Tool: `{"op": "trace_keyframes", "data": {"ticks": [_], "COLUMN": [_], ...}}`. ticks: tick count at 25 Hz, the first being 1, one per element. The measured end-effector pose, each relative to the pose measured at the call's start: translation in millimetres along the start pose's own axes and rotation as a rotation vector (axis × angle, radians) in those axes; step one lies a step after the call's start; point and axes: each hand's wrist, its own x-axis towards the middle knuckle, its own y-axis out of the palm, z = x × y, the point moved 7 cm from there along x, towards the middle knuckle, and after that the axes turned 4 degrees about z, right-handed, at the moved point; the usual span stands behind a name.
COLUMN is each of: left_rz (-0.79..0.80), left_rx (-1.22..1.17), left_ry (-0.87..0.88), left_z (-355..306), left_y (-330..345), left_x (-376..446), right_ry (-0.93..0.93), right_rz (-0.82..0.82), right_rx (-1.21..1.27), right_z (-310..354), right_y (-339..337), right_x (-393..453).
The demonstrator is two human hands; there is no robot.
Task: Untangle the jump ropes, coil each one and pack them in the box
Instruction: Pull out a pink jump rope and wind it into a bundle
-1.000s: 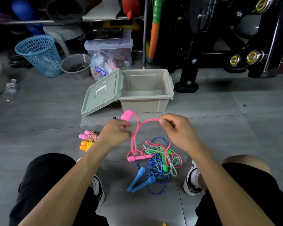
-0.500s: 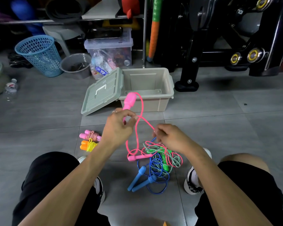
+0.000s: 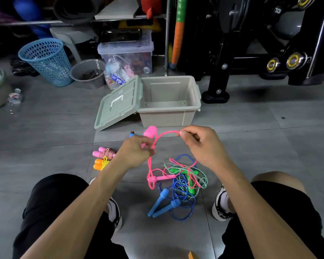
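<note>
Pink jump rope point(image 3: 165, 134): one pink handle point(image 3: 149, 132) stands up out of the left hand point(image 3: 137, 153), whose fingers are curled tight round the handle's lower part and the cord beside it. From there the cord arcs over to the right hand point(image 3: 200, 144), pinched between thumb and forefinger at the top of the arc. Below the left fingers the cord drops to the floor, where the second pink handle point(image 3: 162, 178) lies flat.

Under the right wrist sits the tangle: green handles point(image 3: 191, 181) wrapped in a green-white braided cord point(image 3: 202, 179), pink loops running through it. Nearer the person, a blue rope point(image 3: 181, 206) with two blue handles point(image 3: 161, 204) lying side by side.

Left of the left fingers, two finished bundles (touching each other): a pink-handled coil point(image 3: 103, 153) and an orange-handled coil point(image 3: 100, 163).

Beyond both hands, the beige storage box point(image 3: 168, 116) stands open, nothing visible inside, its grey-green lid point(image 3: 118, 104) leaning against the left wall. Farther out: blue mesh basket point(image 3: 47, 62), grey bucket point(image 3: 88, 71), clear lidded bin point(image 3: 127, 55), black gym machine frame point(image 3: 251, 43). Grey tiled floor point(image 3: 45, 128).
</note>
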Motion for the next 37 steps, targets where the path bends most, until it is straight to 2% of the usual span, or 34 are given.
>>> {"op": "trace_keyframes", "data": {"ticks": [2, 4, 8, 10, 12, 14, 16, 17, 18, 20, 22, 24, 25, 27, 29, 30, 32, 34, 35, 36, 37], "left_rz": [0.017, 0.003, -0.189, -0.292, -0.322, -0.244, -0.048, 0.026, 0.063, 0.060, 0.033, -0.013, -0.060, -0.192, -0.308, -0.334, -0.292, -0.064, 0.039, 0.087, 0.100], "left_rx": [-0.158, -0.196, -0.279, -0.406, -0.471, -0.288, 0.037, 0.102, 0.081, -0.037, -0.120, -0.157, -0.197, -0.315, -0.419, -0.439, -0.308, 0.073, 0.203, 0.183, 0.068], "left_ry": [0.216, 0.322, 0.292, 0.281, 0.199, 0.054, -0.078, -0.095, -0.069, 0.093, 0.256, 0.321, 0.329, 0.331, 0.288, 0.223, 0.009, -0.172, -0.185, -0.166, -0.113], "left_z": [-24.4, -39.2, -36.6, -31.7, -21.2, -4.0, 9.4, 11.5, 7.3, -11.0, -30.0, -38.8, -40.9, -39.1, -30.6, -22.1, 1.9, 19.6, 22.1, 19.4, 13.0], "left_y": [4.1, 7.4, -6.8, -19.9, -24.6, -20.3, -6.5, 0.4, 4.9, 9.3, 11.3, 7.3, 2.0, -12.2, -25.4, -29.0, -29.1, -12.8, -3.3, 3.5, 7.9], "left_x": [-8.3, -14.4, -11.6, -10.6, -8.4, -0.4, 5.1, 4.7, 1.7, -4.3, -10.8, -11.5, -11.0, -12.0, -12.0, -10.4, -4.5, 1.8, 2.2, 0.8, -0.9], "right_ry": [-0.007, -0.008, 0.169, 0.278, 0.352, 0.320, 0.208, 0.148, 0.098, 0.040, 0.022, 0.071, 0.126, 0.244, 0.391, 0.431, 0.368, 0.214, 0.137, 0.071, 0.027], "right_rz": [0.125, 0.220, 0.303, 0.445, 0.536, 0.442, 0.221, 0.154, 0.142, 0.212, 0.271, 0.275, 0.305, 0.487, 0.654, 0.664, 0.510, 0.247, 0.156, 0.126, 0.146], "right_rx": [-0.031, -0.027, -0.029, -0.152, -0.342, -0.393, -0.230, -0.137, -0.084, -0.084, -0.091, -0.050, -0.026, -0.054, -0.208, -0.295, -0.353, -0.218, -0.127, -0.064, -0.036], "right_z": [-0.5, -3.5, -32.2, -50.8, -65.2, -61.8, -43.7, -34.2, -26.0, -15.1, -12.9, -19.2, -27.6, -46.8, -68.7, -75.7, -69.8, -46.6, -34.4, -23.8, -15.0], "right_y": [11.9, 22.2, 28.9, 35.8, 35.7, 27.4, 12.0, 7.0, 6.6, 15.1, 25.9, 28.6, 30.2, 42.8, 51.8, 49.8, 38.2, 19.1, 11.1, 7.8, 9.3], "right_x": [-1.4, -3.0, -3.5, -8.6, -12.0, -7.4, -0.8, 0.3, 0.7, -0.8, -3.3, -1.5, -0.9, -7.6, -17.5, -18.2, -8.3, 3.2, 5.7, 6.2, 5.2]}}
